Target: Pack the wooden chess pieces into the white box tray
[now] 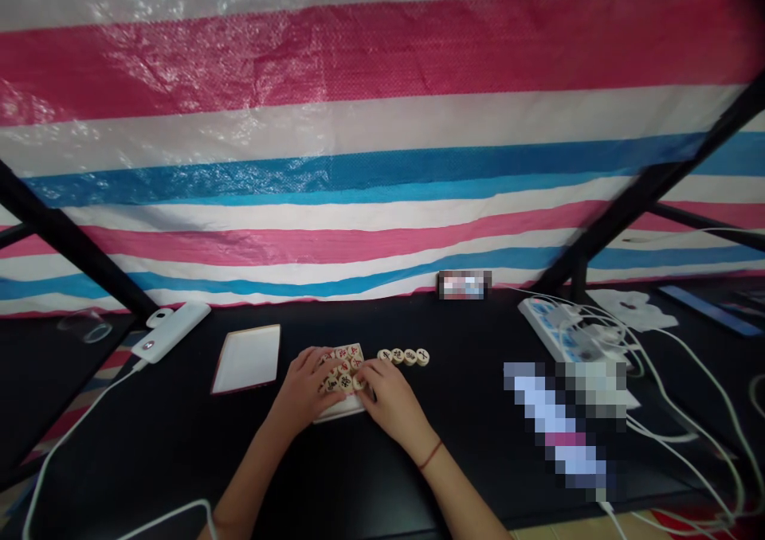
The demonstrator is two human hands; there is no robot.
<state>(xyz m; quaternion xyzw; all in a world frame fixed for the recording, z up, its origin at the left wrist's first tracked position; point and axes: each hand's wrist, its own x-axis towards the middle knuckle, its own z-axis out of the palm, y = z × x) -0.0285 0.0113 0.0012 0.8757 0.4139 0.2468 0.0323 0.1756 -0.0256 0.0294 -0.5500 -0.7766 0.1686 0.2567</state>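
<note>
Both my hands rest over a small box [338, 409] packed with round wooden chess pieces [345, 369] on a black table [179, 444]. My left hand [304, 387] lies on the box's left side, fingers curled over the pieces. My right hand [388, 397] covers the box's right side, its fingertips pinched on one piece at the edge. A short row of several more pieces [404, 356] lies on the table just beyond my right hand. The box's lid [246, 358], white with a dark red rim, lies flat to the left.
A white power bank [170, 330] with a cable lies at the left. A white power strip [567, 333] with tangled white cables sits at the right. A striped red, white and blue tarp [382, 166] hangs behind the table, crossed by black frame bars [633, 197].
</note>
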